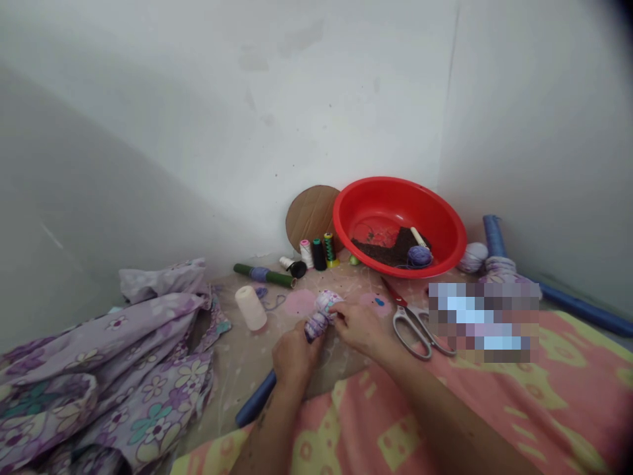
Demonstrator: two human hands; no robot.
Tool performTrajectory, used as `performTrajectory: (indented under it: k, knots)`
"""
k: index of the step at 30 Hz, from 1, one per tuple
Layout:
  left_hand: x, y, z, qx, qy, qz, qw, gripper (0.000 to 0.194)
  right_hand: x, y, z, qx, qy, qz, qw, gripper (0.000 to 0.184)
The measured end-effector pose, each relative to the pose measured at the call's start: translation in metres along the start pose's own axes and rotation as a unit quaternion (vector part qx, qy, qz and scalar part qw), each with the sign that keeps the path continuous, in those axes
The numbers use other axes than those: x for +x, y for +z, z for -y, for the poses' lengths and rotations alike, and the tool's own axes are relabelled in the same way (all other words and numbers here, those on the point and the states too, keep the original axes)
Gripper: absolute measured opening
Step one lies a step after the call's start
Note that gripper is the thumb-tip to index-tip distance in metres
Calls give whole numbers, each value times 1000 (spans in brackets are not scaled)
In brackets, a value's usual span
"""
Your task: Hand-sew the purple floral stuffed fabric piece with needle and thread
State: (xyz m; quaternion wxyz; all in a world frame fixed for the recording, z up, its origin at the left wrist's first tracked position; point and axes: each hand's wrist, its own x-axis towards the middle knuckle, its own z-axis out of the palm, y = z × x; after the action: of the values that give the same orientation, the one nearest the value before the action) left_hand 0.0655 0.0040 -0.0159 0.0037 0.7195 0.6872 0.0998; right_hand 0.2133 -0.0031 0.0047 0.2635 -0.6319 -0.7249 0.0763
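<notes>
My left hand is closed around a blue stick whose lower end slants out toward the front left. The stick's upper end is wrapped in a lumpy roll of white and purple floral fabric, apparently bound with purple yarn. Against the right side of that roll, the fingertips of my right hand are pinched together on the fabric. Whether they also hold a strand of yarn is too small to tell. Right of this hand lie scissors with grey handles and red on the blades.
A red basin holds dark cloth and a purple yarn ball. Several thread spools stand beside it. Leftward are a white cone, a green stick and floral cloth. A pink-yellow blanket lies in front.
</notes>
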Motion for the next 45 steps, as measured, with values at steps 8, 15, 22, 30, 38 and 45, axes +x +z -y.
performTrajectory:
  k: [8,15,22,30,38,45]
  knots:
    - [-4,1,-4,36,14,-21,999,37,-1,7,19,-79,-108,-105,985,18]
    - [-7,0,-7,29,31,-13,999,31,5,17,28,-169,-140,-91,971,19]
    - [-8,-1,-10,26,27,10,999,28,12,27,35,-145,-143,-104,974,14]
    - [-7,-6,-11,19,26,27,999,36,19,18,25,-75,-92,-102,988,22]
    - [-8,-2,-9,0,45,15,999,34,21,22,24,-81,-154,-52,983,14]
    - [-5,1,-6,18,38,13,999,40,29,17,17,483,43,-177,857,21]
